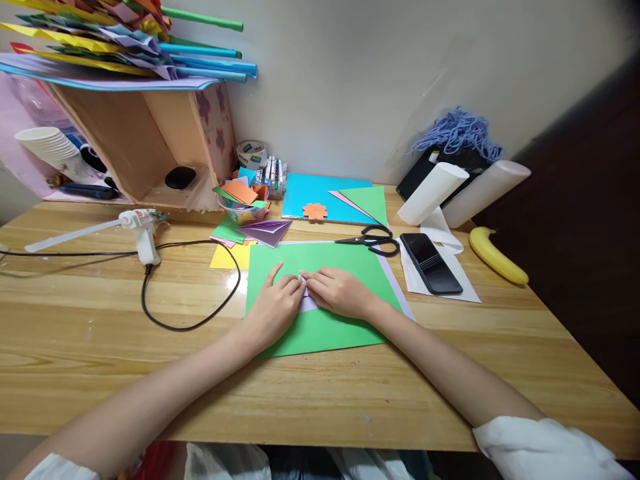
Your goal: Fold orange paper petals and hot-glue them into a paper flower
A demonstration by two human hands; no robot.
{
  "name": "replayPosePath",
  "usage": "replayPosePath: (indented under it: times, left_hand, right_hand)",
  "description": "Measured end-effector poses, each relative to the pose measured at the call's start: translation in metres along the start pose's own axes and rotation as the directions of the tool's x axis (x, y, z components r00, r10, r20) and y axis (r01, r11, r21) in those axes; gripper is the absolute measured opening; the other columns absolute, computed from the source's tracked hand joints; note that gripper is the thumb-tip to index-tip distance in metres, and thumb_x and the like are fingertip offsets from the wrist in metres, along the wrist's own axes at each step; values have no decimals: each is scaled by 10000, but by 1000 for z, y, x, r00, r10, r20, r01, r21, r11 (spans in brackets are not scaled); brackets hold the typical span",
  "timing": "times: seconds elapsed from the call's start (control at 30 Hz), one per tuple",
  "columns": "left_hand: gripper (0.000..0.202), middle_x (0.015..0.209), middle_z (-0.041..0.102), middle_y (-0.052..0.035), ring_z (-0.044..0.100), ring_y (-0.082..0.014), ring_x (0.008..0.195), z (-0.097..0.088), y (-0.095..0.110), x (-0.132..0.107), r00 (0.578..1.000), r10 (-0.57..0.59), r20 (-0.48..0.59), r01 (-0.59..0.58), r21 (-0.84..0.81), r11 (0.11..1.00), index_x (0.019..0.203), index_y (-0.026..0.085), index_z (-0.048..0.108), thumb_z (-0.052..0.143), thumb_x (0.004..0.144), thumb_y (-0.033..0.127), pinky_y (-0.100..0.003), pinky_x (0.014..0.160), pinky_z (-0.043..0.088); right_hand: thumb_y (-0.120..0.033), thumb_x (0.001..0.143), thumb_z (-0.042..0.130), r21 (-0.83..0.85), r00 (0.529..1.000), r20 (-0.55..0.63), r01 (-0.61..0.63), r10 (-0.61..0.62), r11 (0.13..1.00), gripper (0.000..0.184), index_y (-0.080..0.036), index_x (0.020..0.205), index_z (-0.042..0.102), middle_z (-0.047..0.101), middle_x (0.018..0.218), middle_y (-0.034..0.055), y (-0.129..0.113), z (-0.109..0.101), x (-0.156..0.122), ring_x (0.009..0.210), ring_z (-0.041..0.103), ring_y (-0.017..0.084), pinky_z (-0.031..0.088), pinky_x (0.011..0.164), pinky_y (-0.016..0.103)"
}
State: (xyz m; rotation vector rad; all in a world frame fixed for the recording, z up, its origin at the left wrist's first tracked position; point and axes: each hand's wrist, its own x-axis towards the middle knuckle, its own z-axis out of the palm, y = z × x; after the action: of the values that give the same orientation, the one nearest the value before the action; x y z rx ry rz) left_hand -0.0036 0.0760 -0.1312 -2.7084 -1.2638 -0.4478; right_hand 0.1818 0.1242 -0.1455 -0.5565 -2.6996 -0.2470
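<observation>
My left hand (276,304) and my right hand (340,292) meet over a green sheet of paper (360,260). Between them lies a small piece of lavender paper (309,305), partly covered by my fingers. The fingertips of both hands pinch and press its upper edges, and the left thumb sticks out away from it. Whether the piece is folded there is hidden. Beneath the green sheet, a lavender sheet (399,287) shows along the right side. Black scissors (367,239) rest across the sheet's upper right corner.
Left of the sheet stands a white glue gun (145,240) with its looping black cord. Behind are a folded purple paper (267,232), a tub of paper scraps (245,208), a blue sheet (320,190) and an orange paper flower (315,212). A phone (431,263) and banana (497,257) lie right.
</observation>
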Motion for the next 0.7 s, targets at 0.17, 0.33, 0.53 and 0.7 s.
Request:
replayPosePath:
  times: [0.17,0.33,0.53,0.7]
  left_hand:
    - [293,1015,638,-93,553,-190,979,4,3,-3,1000,8,-21,-6,83,997,1106,98,568,375,890,143,-499,1084,184]
    - [320,973,620,-109,539,-210,977,4,12,-5,1000,10,2,-10,202,979,1131,54,553,370,879,126,-495,1074,221]
    - [341,951,600,-115,530,-227,967,-1,17,-5,998,-1,56,-13,248,969,1133,54,552,356,856,92,-492,1056,263]
    - [333,952,605,-108,535,-221,961,-1,17,-6,998,-9,62,-7,250,968,1130,51,552,365,858,95,-497,1064,243]
  right_hand:
    - [-178,897,415,7,1000,-14,0,1,1000,183,-112,936,581,641,1057,130,0,0,1,779,575,192,493,658,325]
    - [-196,899,418,82,998,-28,-49,52,995,189,-118,946,584,668,976,117,0,-4,3,774,574,197,502,671,334]
    - [-187,896,435,310,978,-17,-195,210,931,189,-154,1017,577,667,1010,68,3,-5,0,802,567,179,497,726,322]
    - [-196,882,475,380,973,-11,-209,230,901,191,-179,1037,584,659,1054,48,5,-4,-1,807,554,181,491,717,324]
